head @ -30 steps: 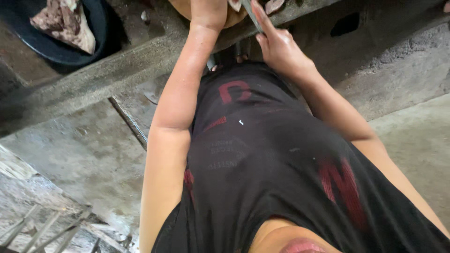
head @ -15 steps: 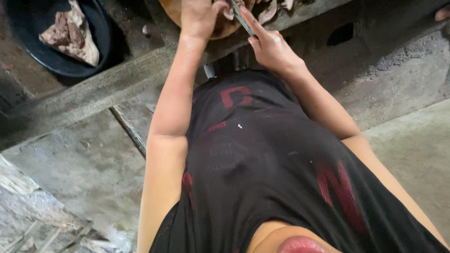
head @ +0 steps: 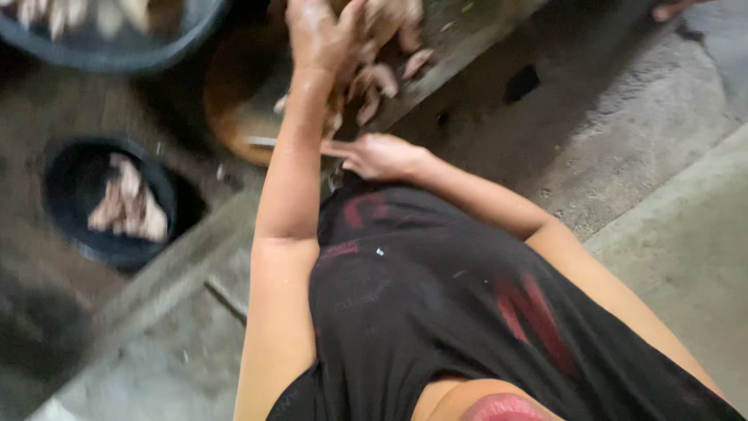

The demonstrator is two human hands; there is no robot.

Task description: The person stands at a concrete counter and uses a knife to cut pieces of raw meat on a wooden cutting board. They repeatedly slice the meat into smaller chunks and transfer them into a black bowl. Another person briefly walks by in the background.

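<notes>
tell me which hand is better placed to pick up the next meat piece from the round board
Left, probably. The left hand is already on the meat pieces, while the right hand sits nearer the body at the board's edge.

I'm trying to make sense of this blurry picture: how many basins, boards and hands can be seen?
Dark basins: 2, one round black basin holding pale meat pieces, and a larger basin at the top edge
Round wooden board: 1
Hands: 2, left hand on the pale pieces on the board, right hand near its edge
Total: 5
</notes>
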